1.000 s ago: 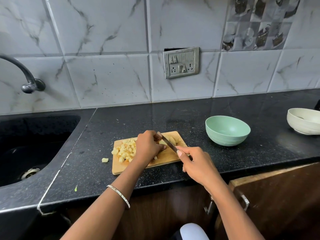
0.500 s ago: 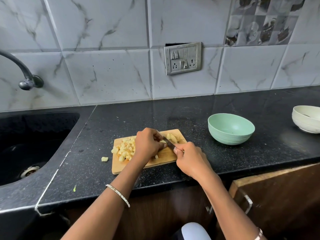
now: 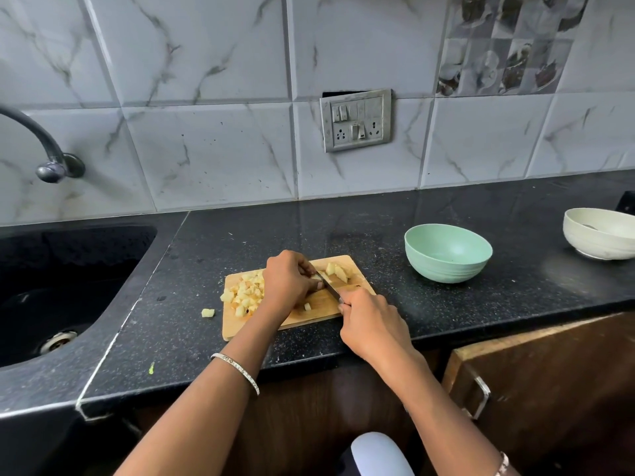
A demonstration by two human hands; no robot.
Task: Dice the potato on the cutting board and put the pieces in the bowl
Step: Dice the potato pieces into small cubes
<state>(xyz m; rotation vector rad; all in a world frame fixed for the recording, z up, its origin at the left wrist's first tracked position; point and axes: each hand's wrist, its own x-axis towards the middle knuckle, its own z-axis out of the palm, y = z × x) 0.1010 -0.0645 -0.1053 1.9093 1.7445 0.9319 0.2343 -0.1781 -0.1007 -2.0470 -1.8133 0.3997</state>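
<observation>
Left hand (image 3: pixel 287 283) pinching last potato piece (image 3: pixel 314 277), right hand (image 3: pixel 371 324) gripping thin steel knife (image 3: pixel 330 288). Pale yellow cubes (image 3: pixel 245 293) heaped left of left hand; round mint-green bowl (image 3: pixel 446 252), right of both, not yet filled.

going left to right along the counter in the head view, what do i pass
sink → stray potato piece → cutting board → green bowl → white bowl
</observation>
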